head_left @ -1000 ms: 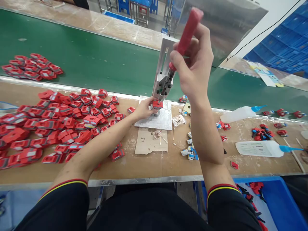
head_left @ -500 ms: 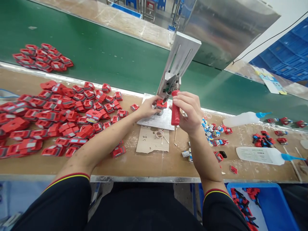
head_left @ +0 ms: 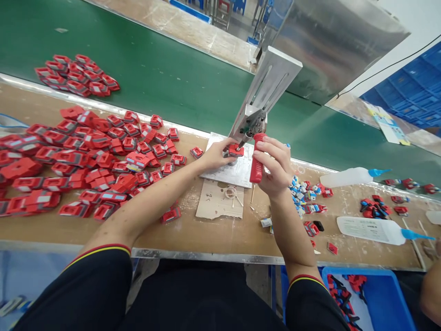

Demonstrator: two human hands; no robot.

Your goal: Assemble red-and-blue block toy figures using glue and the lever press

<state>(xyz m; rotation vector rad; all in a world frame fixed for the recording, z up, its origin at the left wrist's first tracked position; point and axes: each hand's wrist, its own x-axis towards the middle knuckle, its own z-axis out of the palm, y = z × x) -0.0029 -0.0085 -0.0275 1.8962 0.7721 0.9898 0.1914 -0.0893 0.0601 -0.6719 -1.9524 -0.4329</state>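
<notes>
My left hand (head_left: 217, 155) pinches a small red plastic toy part (head_left: 236, 150) on the fixture, beneath the tip of a metal toggle clamp (head_left: 253, 122). The clamp is mounted on a slotted metal upright (head_left: 275, 76) over a flat metal base plate (head_left: 223, 173). Wrapped round the clamp's red handle (head_left: 257, 161) is my right hand (head_left: 276, 166); the handle points downward. Just in front of the plate lies a torn piece of cardboard (head_left: 206, 204) with a ring and thin sticks on it.
Many red toy parts (head_left: 99, 142) cover the bench's left side; another heap (head_left: 79, 76) rests on the green belt (head_left: 165, 69). To the right are small blue-and-white parts (head_left: 300, 195) and two white bottles (head_left: 370, 230). A blue bin (head_left: 386, 294) stands below, beside another person's arm (head_left: 431, 287).
The view has shifted slightly. Both hands keep their grips, with the clamp handle still down. Another person's arm has come into view at the lower right.
</notes>
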